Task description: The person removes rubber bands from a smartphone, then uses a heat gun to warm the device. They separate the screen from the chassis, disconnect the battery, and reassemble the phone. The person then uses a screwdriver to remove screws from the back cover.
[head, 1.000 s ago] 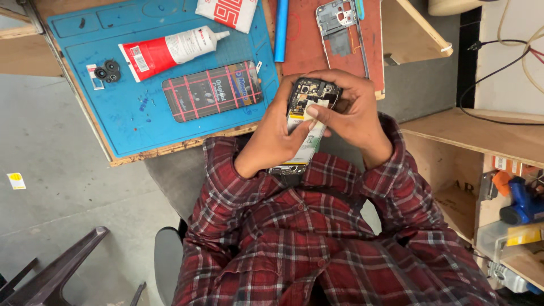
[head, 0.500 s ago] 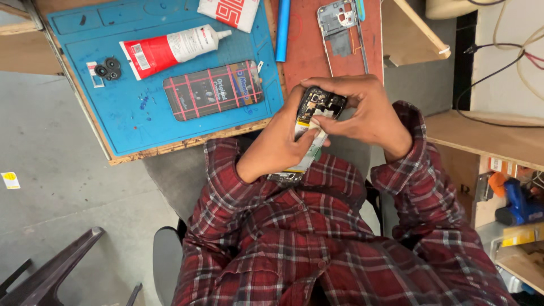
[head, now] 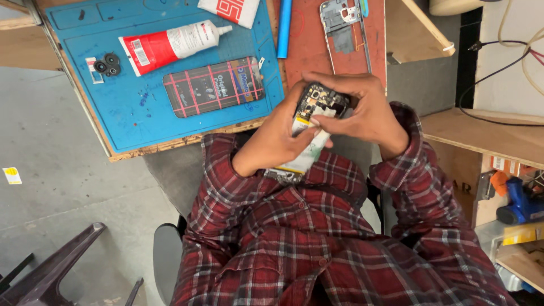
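I hold an opened phone [head: 310, 131] with its back off, circuit parts and a pale battery showing, above my lap at the table's edge. My left hand [head: 277, 139] grips its lower body from the left side. My right hand [head: 362, 110] wraps over its top end, fingers on the camera area. On the blue work mat [head: 136, 113] lies a phone screen panel [head: 214, 86] reflecting my plaid shirt, a red and white glue tube [head: 170, 45] and small black camera rings [head: 106, 64].
A blue stick-shaped tool [head: 284, 28] and a bare phone frame [head: 345, 31] lie on the red mat [head: 311, 56]. A red and white packet [head: 229, 9] sits at the top. Wooden shelves with a blue tool [head: 518, 201] stand at right, cables on the wall, a dark chair [head: 51, 272] at lower left.
Both hands with the phone have shifted slightly; my right hand has moved over the phone's top end, covering more of it.
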